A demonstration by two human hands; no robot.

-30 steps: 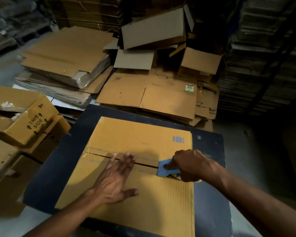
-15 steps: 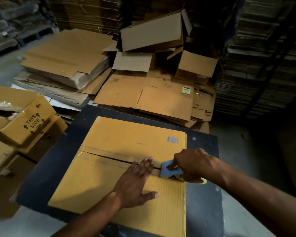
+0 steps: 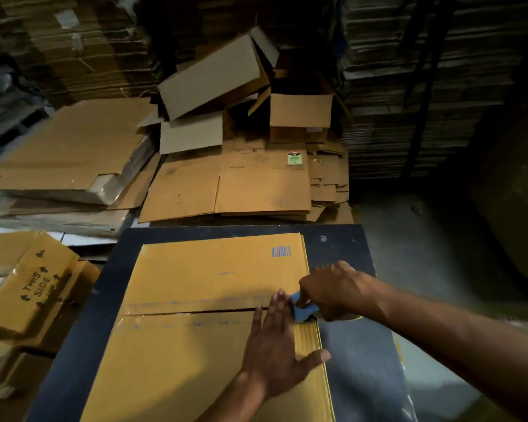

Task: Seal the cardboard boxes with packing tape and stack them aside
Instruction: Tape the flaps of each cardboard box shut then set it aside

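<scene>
Warehouse stacks of flattened cardboard [image 3: 226, 190] fill the gloom behind the dark desk [image 3: 83, 324]; left of the cardboard box [image 3: 214, 269] sit cartons marked THIS SIDE UP [image 3: 37, 287]; the box lies flat on the desk, tape [image 3: 195, 303] running along its seam; left hand [image 3: 275, 345] presses flat, fingers straight, beside the tape dispenser [image 3: 302, 309], which the right hand [image 3: 333, 290] grips at the box's right edge; the box looks light, stiff; best lifted by opposite edges.

Two bare forearms — no sleeves, gloves, rings or watch — left hand [image 3: 275, 354], right hand [image 3: 333, 290].
</scene>
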